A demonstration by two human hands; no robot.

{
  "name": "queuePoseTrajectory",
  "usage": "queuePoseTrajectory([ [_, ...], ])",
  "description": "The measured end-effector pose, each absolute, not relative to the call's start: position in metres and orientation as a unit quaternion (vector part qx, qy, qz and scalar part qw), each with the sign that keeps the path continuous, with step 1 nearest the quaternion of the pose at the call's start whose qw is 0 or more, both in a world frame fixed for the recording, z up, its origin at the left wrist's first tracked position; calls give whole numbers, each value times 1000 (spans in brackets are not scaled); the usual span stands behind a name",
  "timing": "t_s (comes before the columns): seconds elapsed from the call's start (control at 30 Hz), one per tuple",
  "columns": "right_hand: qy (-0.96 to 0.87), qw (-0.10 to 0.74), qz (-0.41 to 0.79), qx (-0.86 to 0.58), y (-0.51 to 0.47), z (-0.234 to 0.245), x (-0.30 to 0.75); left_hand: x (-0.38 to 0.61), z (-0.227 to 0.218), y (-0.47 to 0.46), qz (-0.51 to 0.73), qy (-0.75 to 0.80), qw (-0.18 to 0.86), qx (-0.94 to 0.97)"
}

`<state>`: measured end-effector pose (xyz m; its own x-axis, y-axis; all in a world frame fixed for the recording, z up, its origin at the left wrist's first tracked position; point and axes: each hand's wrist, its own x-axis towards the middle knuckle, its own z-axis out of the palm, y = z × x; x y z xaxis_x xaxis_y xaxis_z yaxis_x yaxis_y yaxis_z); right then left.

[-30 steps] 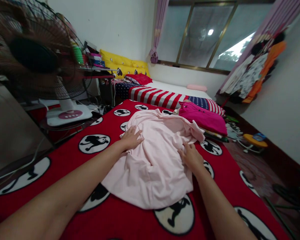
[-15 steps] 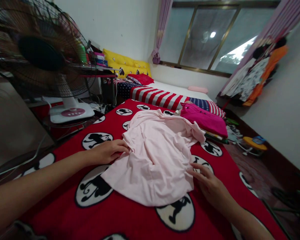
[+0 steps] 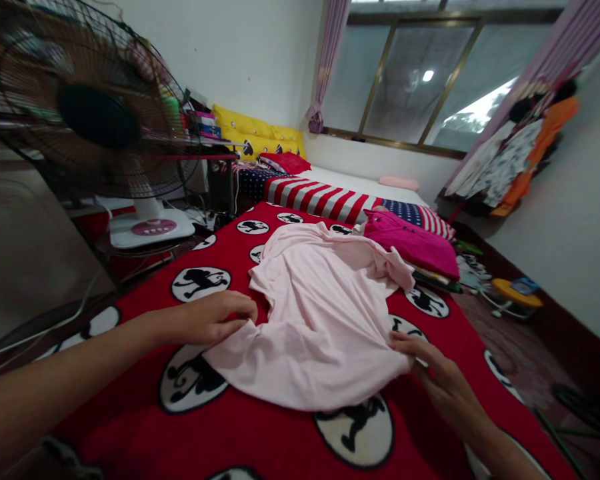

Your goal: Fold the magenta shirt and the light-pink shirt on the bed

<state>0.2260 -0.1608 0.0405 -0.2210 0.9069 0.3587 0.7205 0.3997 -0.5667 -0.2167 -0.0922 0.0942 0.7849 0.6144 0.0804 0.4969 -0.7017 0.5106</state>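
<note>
A pale pink shirt [image 3: 325, 307] lies spread and wrinkled on a red blanket [image 3: 145, 427] with black-and-white oval figures. My left hand [image 3: 225, 317] pinches the shirt's left side between thumb and fingers, drawing the cloth into a small peak. On the opposite side my right hand [image 3: 433, 367] grips the lower right edge, with the fabric pulled taut toward it. The shirt's far end is bunched, with folds toward the upper right.
Folded clothes with a magenta garment [image 3: 410, 243] on top are stacked beyond the shirt at right. A fan [image 3: 100, 117] stands at left. Behind is a bed with a striped cover [image 3: 325, 197]. A yellow stool [image 3: 517, 293] is on the floor at right.
Both hands have taken hold of the shirt's sides and moved slightly outward and nearer the hem. The lower part of the shirt is now stretched wider. The view has shifted slightly.
</note>
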Motion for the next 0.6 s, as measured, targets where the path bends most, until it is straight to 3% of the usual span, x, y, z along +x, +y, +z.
queuePoseTrajectory([
  [0.17,-707,340,212,-583,-179,66,232,-213,124,-119,13,325,482,813],
  [0.27,-700,328,223,-594,-185,70,236,-205,125,-123,-40,279,523,805],
  [0.37,-705,292,235,-602,-185,61,244,-202,106,-106,52,305,413,856],
  [0.47,-699,276,234,-617,-184,48,251,-209,76,-72,187,356,201,893],
  [0.6,-692,279,239,-622,-186,43,250,-220,48,-37,178,363,70,912],
])
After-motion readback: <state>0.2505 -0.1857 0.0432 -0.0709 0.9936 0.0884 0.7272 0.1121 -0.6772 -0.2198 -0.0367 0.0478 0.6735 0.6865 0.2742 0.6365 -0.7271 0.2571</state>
